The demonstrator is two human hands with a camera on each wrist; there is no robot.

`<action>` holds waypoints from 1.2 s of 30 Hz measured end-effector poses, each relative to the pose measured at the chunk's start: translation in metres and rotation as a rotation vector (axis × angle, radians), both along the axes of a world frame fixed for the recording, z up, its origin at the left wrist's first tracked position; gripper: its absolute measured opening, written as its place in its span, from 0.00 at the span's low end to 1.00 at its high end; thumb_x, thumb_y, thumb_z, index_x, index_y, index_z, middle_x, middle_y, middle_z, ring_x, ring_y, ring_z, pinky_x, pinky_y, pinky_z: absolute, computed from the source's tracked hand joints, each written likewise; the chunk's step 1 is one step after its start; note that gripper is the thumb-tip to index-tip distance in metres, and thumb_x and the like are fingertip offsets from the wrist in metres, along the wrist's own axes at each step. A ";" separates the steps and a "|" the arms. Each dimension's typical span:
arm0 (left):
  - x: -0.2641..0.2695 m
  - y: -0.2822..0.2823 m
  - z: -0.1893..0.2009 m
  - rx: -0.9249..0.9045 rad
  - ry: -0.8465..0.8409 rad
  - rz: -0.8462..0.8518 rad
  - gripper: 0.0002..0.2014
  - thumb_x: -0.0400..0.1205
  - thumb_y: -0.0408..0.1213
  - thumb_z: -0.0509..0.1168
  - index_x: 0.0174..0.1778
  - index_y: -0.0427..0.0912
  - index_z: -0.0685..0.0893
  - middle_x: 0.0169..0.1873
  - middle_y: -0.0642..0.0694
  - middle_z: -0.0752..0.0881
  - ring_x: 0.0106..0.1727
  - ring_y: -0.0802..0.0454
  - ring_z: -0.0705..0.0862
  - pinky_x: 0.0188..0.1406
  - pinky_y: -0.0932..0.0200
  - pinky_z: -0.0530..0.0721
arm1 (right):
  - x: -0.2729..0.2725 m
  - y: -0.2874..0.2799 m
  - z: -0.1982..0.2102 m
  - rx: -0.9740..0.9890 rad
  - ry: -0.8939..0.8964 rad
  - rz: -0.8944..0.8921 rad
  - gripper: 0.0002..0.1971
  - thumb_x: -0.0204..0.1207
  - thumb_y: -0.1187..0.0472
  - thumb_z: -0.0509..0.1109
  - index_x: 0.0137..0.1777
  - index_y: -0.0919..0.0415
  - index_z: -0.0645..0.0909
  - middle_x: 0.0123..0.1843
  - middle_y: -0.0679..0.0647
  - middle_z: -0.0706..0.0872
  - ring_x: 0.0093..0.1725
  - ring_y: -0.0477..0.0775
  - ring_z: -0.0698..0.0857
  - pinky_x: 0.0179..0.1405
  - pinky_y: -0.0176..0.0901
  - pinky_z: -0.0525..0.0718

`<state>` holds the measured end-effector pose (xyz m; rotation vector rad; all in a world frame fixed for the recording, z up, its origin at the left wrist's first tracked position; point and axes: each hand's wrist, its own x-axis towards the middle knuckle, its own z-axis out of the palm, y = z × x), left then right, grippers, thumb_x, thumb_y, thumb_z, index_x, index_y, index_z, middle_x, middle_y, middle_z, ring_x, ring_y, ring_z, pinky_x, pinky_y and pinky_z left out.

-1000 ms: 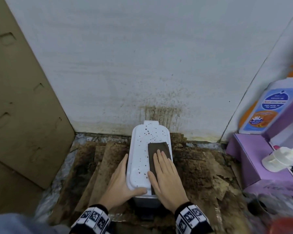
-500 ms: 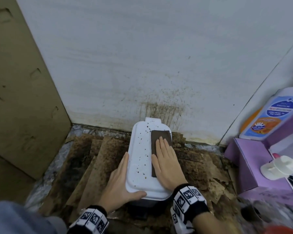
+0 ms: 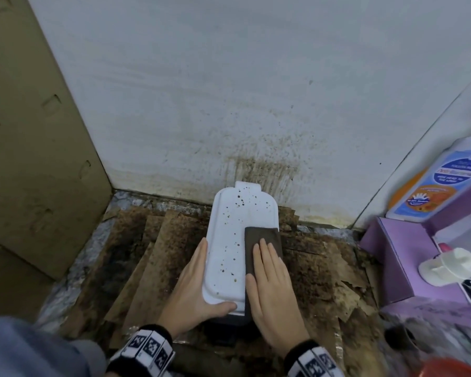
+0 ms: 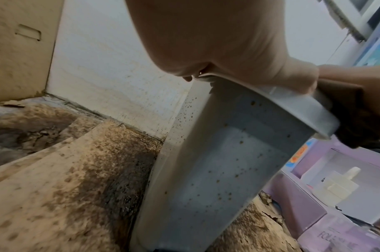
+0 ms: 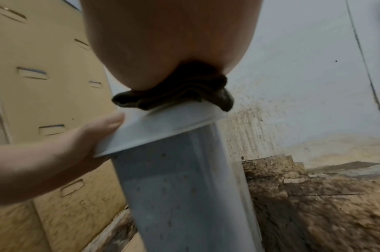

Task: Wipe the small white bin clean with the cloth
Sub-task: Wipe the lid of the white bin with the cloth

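Note:
The small white bin [image 3: 229, 240] stands against the wall, and brown specks dot its closed lid. A folded brown cloth [image 3: 261, 238] lies along the lid's right half. My right hand [image 3: 269, 278] presses flat on the cloth with straight fingers. My left hand [image 3: 199, 284] holds the lid's front left corner, thumb over the front rim and fingers along the left side. The left wrist view shows the bin's speckled side [image 4: 217, 170] and the cloth [image 4: 357, 116] hanging over the rim. In the right wrist view the cloth [image 5: 180, 95] is bunched under my palm, and my left hand [image 5: 77, 145] clasps the lid.
Soiled cardboard sheets [image 3: 147, 268] cover the floor around the bin. A tan cardboard panel [image 3: 33, 159] closes the left side. The white wall [image 3: 256, 104] behind is splattered brown. To the right stands a purple box [image 3: 392, 262] with a pump bottle [image 3: 452, 265] and a detergent bottle [image 3: 441, 180].
My right hand slid the cloth toward the lid's back end, then drew it back toward the front. My left hand kept its hold on the front left corner.

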<state>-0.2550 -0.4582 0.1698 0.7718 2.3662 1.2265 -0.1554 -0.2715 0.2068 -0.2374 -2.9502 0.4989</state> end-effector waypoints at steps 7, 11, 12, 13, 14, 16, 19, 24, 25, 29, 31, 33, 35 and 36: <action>0.000 0.001 0.006 0.025 -0.045 0.004 0.69 0.63 0.75 0.77 0.84 0.71 0.28 0.84 0.78 0.36 0.89 0.62 0.46 0.87 0.41 0.60 | -0.060 0.044 0.015 -0.070 -0.108 0.067 0.31 0.92 0.46 0.44 0.90 0.53 0.38 0.88 0.42 0.32 0.87 0.40 0.31 0.84 0.37 0.32; -0.001 -0.001 0.009 0.041 -0.044 -0.003 0.68 0.63 0.76 0.76 0.83 0.73 0.28 0.84 0.78 0.36 0.88 0.64 0.45 0.86 0.40 0.60 | -0.097 0.065 0.017 -0.069 -0.177 0.093 0.32 0.92 0.44 0.43 0.89 0.54 0.36 0.89 0.46 0.32 0.87 0.43 0.31 0.88 0.44 0.35; 0.000 -0.001 0.010 0.038 -0.046 -0.004 0.68 0.63 0.76 0.76 0.83 0.73 0.28 0.83 0.79 0.36 0.88 0.64 0.46 0.86 0.40 0.61 | -0.105 0.070 0.017 -0.057 -0.194 0.104 0.32 0.92 0.44 0.42 0.89 0.55 0.36 0.90 0.47 0.32 0.88 0.45 0.32 0.89 0.47 0.37; 0.000 -0.001 0.010 0.032 -0.047 -0.001 0.68 0.63 0.76 0.76 0.83 0.74 0.27 0.83 0.79 0.36 0.88 0.64 0.46 0.86 0.39 0.61 | -0.112 0.074 0.018 -0.032 -0.205 0.117 0.32 0.92 0.44 0.42 0.89 0.56 0.36 0.90 0.49 0.33 0.88 0.46 0.33 0.89 0.50 0.39; 0.001 -0.001 0.011 0.023 -0.048 0.002 0.68 0.63 0.76 0.76 0.82 0.74 0.27 0.84 0.79 0.36 0.88 0.63 0.46 0.86 0.39 0.61 | -0.119 0.078 0.018 0.000 -0.209 0.128 0.32 0.92 0.44 0.42 0.89 0.57 0.36 0.90 0.50 0.35 0.89 0.48 0.34 0.89 0.51 0.41; 0.001 -0.002 0.012 0.000 -0.051 0.003 0.68 0.63 0.76 0.75 0.82 0.74 0.27 0.84 0.78 0.37 0.88 0.62 0.47 0.85 0.39 0.61 | -0.128 0.082 0.020 0.044 -0.219 0.138 0.32 0.92 0.45 0.42 0.89 0.59 0.37 0.91 0.52 0.37 0.89 0.50 0.37 0.89 0.52 0.42; -0.001 -0.002 0.012 -0.088 0.004 0.003 0.69 0.64 0.75 0.74 0.84 0.69 0.27 0.86 0.72 0.39 0.88 0.57 0.49 0.85 0.41 0.61 | -0.131 0.085 0.021 0.070 -0.223 0.145 0.32 0.92 0.46 0.42 0.89 0.60 0.38 0.91 0.54 0.37 0.90 0.51 0.38 0.89 0.52 0.43; 0.000 -0.001 0.013 -0.125 0.045 0.013 0.69 0.63 0.76 0.72 0.85 0.66 0.27 0.88 0.69 0.40 0.88 0.56 0.49 0.86 0.47 0.59 | -0.101 0.073 0.019 -0.015 -0.224 0.138 0.32 0.92 0.45 0.42 0.89 0.57 0.36 0.90 0.50 0.33 0.88 0.47 0.32 0.89 0.50 0.40; 0.000 -0.001 0.012 -0.118 0.033 0.011 0.69 0.63 0.76 0.72 0.84 0.67 0.26 0.87 0.70 0.39 0.88 0.56 0.49 0.86 0.46 0.59 | -0.088 0.066 0.019 -0.035 -0.208 0.131 0.32 0.92 0.45 0.42 0.89 0.56 0.35 0.89 0.48 0.31 0.88 0.46 0.31 0.89 0.49 0.39; 0.000 0.000 0.009 -0.101 0.000 0.003 0.69 0.64 0.74 0.75 0.82 0.70 0.24 0.87 0.70 0.38 0.88 0.54 0.48 0.86 0.44 0.59 | -0.031 0.032 0.014 -0.056 -0.114 0.079 0.31 0.92 0.47 0.43 0.89 0.55 0.37 0.89 0.45 0.31 0.87 0.43 0.30 0.88 0.43 0.36; 0.001 0.000 0.008 -0.085 -0.013 0.012 0.69 0.64 0.72 0.76 0.82 0.71 0.24 0.87 0.69 0.40 0.88 0.53 0.49 0.86 0.43 0.59 | -0.009 0.015 0.010 -0.028 -0.081 0.046 0.31 0.91 0.47 0.41 0.89 0.56 0.38 0.89 0.46 0.33 0.87 0.43 0.30 0.88 0.44 0.38; 0.002 0.000 0.007 -0.072 -0.026 0.021 0.69 0.64 0.71 0.77 0.82 0.71 0.25 0.88 0.69 0.41 0.88 0.53 0.50 0.85 0.42 0.60 | 0.004 0.003 0.006 -0.032 -0.053 0.015 0.31 0.91 0.47 0.40 0.89 0.56 0.38 0.90 0.45 0.34 0.88 0.44 0.32 0.87 0.44 0.38; 0.001 0.000 0.007 -0.064 -0.032 0.028 0.69 0.64 0.70 0.77 0.83 0.71 0.25 0.88 0.69 0.43 0.88 0.53 0.50 0.85 0.41 0.61 | 0.010 -0.002 0.004 -0.050 -0.036 -0.002 0.30 0.91 0.47 0.41 0.89 0.55 0.38 0.90 0.45 0.35 0.88 0.45 0.33 0.87 0.43 0.38; 0.001 0.000 0.008 -0.063 -0.032 0.030 0.69 0.64 0.70 0.77 0.83 0.71 0.25 0.88 0.69 0.43 0.88 0.53 0.50 0.85 0.41 0.61 | 0.009 -0.002 0.005 -0.059 -0.032 -0.003 0.30 0.91 0.47 0.42 0.89 0.55 0.39 0.90 0.45 0.36 0.88 0.45 0.33 0.87 0.43 0.39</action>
